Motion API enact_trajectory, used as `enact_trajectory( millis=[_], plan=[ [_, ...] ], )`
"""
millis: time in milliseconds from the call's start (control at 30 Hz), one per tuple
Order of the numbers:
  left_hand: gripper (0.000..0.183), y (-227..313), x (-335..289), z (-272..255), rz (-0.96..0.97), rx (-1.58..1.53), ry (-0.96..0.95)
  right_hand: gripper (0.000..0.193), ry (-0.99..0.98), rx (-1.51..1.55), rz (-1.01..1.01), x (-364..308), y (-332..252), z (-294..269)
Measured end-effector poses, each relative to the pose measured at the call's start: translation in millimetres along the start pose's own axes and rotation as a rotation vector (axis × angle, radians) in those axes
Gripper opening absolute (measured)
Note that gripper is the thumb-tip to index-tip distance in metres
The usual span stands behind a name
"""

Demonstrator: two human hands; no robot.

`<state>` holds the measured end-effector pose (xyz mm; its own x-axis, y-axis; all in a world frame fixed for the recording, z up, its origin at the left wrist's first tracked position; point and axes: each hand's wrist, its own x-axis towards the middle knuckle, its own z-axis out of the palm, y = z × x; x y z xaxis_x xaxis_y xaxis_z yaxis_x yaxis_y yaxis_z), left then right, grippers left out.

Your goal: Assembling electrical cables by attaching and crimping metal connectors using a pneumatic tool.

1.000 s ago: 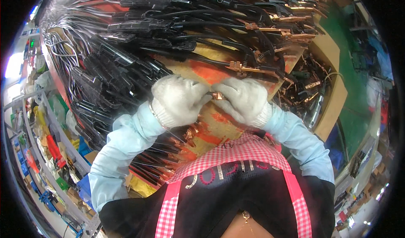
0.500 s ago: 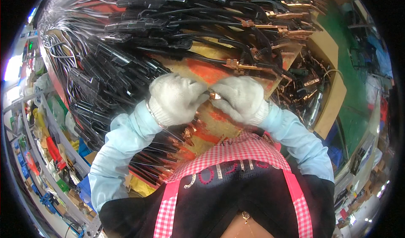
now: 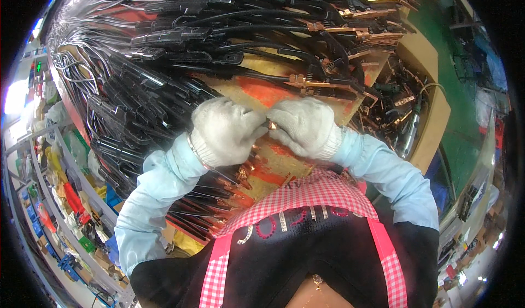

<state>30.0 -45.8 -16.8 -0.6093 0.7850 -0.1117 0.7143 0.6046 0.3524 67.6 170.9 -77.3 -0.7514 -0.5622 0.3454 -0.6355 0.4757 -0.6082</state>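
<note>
My left hand [image 3: 225, 131] and my right hand [image 3: 307, 126], both in white knit gloves, meet over the middle of the work surface. Their fingers are closed in pinches, thumb to fingertips. Between them shows a bit of a small copper-coloured part [image 3: 272, 125]; the gloves hide most of it, so its kind is unclear. Just below my left hand lie several thin wires with bare copper ends [image 3: 244, 174]. Beyond the hands lies a row of black-handled clamps with copper jaws [image 3: 306, 81], resembling welding electrode holders.
Black plastic handles [image 3: 136, 97] with grey cables [image 3: 82, 62] crowd the left and far side. At right stands a cardboard box [image 3: 429, 116] holding small copper and black parts and a metal-bodied tool [image 3: 411, 133]. Green floor [image 3: 465, 100] shows beyond it. Shelving with mixed goods [image 3: 65, 198] stands at far left.
Both hands have shifted slightly to the left, still pinched together around the small copper-coloured part. Nothing else has visibly moved.
</note>
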Motion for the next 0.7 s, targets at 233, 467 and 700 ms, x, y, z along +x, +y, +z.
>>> enact_trajectory(
  millis=[233,467,700],
  plan=[
    [0.011,0,-1,5,-0.009,-0.038,0.070,0.025,-0.058,0.020,0.042,0,0,0],
    [0.036,3,3,-1,-0.071,-0.167,-0.025,0.036,0.382,-0.326,0.315,-57,-1,-65],
    [0.035,6,8,8,-0.052,-0.207,0.047,0.076,0.201,-0.746,1.617,-273,108,-94]
  ],
)
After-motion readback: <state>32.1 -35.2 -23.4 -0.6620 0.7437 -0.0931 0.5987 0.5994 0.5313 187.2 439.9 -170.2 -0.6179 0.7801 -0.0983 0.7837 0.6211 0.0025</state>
